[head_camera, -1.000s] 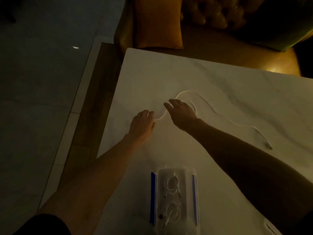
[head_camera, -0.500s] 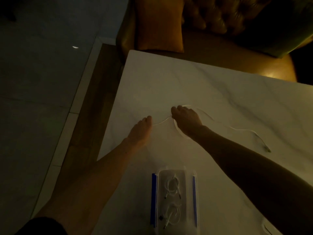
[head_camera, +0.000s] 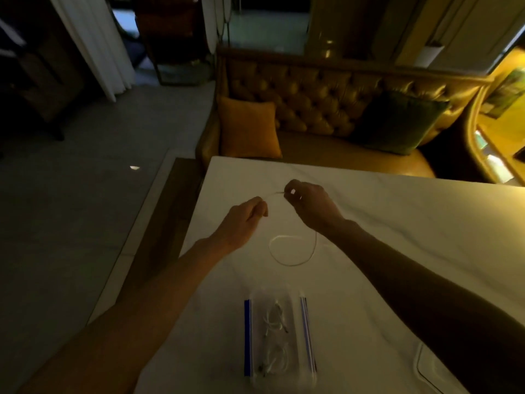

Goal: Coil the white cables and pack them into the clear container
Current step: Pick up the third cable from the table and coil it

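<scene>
Both hands, left (head_camera: 245,220) and right (head_camera: 309,204), pinch the cable (head_camera: 289,263) above the table (head_camera: 397,223); its loop hangs below them.

A thin white cable (head_camera: 295,263) hangs in one round loop, its top stretched in a short span between the left hand (head_camera: 244,220) and the right hand (head_camera: 308,204), both pinched shut on it above the desk (head_camera: 397,223). Whether the loop's lower curve touches the desk cannot be told. Nearer the person lies the clear container (head_camera: 279,336), long and narrow with a blue strip along each side, flat on the desk; inside it sit two small coiled white cables (head_camera: 274,319), one in the far half, one in the near half
</scene>
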